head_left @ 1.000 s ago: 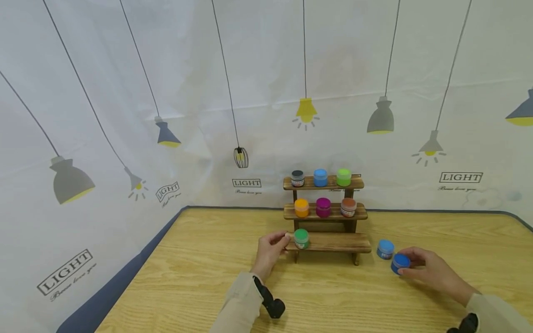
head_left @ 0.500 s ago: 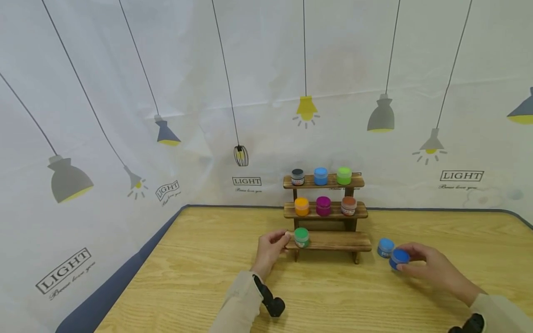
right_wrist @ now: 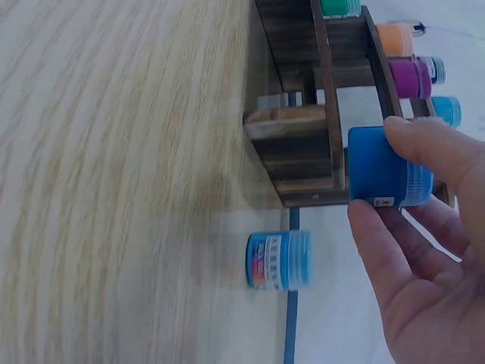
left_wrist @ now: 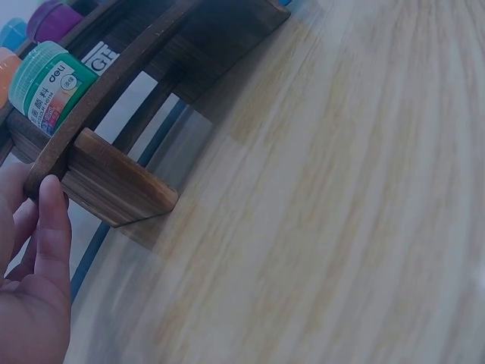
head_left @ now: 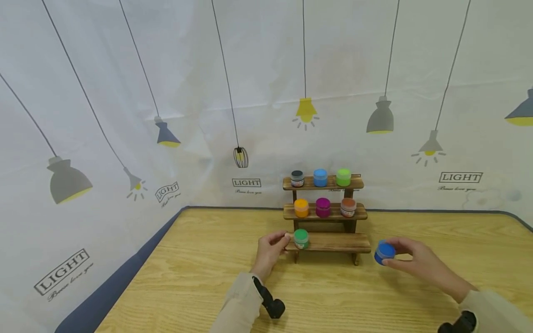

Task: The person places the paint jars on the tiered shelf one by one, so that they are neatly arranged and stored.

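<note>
My right hand [head_left: 416,261] pinches a dark blue paint jar [head_left: 385,253] between thumb and fingers, lifted above the table to the right of a three-tier wooden shelf [head_left: 333,241]. A lighter blue paint jar [right_wrist: 277,260] stands on the table below it in the right wrist view; in the head view the held jar hides nearly all of it. With thumb and fingertips, my left hand [head_left: 270,254] grips the left end of the bottom shelf board. Just beside those fingers a green paint jar [head_left: 301,238] sits on that board, its label showing in the left wrist view.
On the middle tier stand orange [head_left: 301,208], purple [head_left: 323,207] and brown [head_left: 348,207] jars. Black [head_left: 297,178], light blue [head_left: 320,177] and lime green [head_left: 343,177] jars line the top tier. Behind the wooden table [head_left: 208,277] hangs a lamp-printed cloth [head_left: 266,83].
The dark blue jar has risen off the table and moved left in my right hand, now covering the lighter blue jar in the head view. My left hand has stayed on the shelf end.
</note>
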`<state>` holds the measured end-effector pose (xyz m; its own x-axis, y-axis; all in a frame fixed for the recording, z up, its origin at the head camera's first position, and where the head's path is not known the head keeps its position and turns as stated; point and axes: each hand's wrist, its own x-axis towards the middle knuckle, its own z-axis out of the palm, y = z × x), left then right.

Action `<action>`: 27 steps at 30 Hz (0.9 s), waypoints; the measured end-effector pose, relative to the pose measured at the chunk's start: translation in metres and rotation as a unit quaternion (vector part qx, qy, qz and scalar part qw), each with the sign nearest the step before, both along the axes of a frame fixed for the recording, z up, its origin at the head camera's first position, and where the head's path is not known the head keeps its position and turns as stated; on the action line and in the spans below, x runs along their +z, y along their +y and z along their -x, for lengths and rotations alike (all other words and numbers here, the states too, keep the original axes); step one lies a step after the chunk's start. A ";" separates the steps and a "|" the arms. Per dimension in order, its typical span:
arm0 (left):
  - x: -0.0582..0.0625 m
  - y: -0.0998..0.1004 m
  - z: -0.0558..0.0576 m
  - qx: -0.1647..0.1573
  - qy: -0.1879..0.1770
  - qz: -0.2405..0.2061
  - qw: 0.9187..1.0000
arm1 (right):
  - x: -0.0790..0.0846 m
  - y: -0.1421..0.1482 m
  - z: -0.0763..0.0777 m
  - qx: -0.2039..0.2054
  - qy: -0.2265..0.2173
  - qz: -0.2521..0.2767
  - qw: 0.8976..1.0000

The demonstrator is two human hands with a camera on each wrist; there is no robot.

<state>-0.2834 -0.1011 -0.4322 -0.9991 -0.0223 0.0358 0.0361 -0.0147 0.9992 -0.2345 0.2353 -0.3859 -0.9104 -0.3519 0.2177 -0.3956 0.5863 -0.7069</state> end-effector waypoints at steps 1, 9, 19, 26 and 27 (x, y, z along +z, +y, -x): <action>-0.002 0.000 0.001 0.002 0.001 0.001 1.000 | 0.001 -0.002 0.000 0.007 0.001 0.004 1.000; -0.003 0.001 0.001 0.007 0.003 0.004 1.000 | 0.011 -0.019 0.005 0.040 -0.007 0.028 0.999; 0.005 0.001 -0.004 0.000 -0.001 0.002 1.000 | 0.014 -0.050 0.018 0.068 0.019 0.013 0.997; -0.001 0.001 -0.001 0.004 0.001 0.002 1.000 | 0.011 -0.071 0.029 0.076 0.010 0.021 0.997; -0.001 0.001 -0.001 0.004 0.001 0.002 1.000 | 0.011 -0.074 0.030 0.076 0.010 0.025 0.997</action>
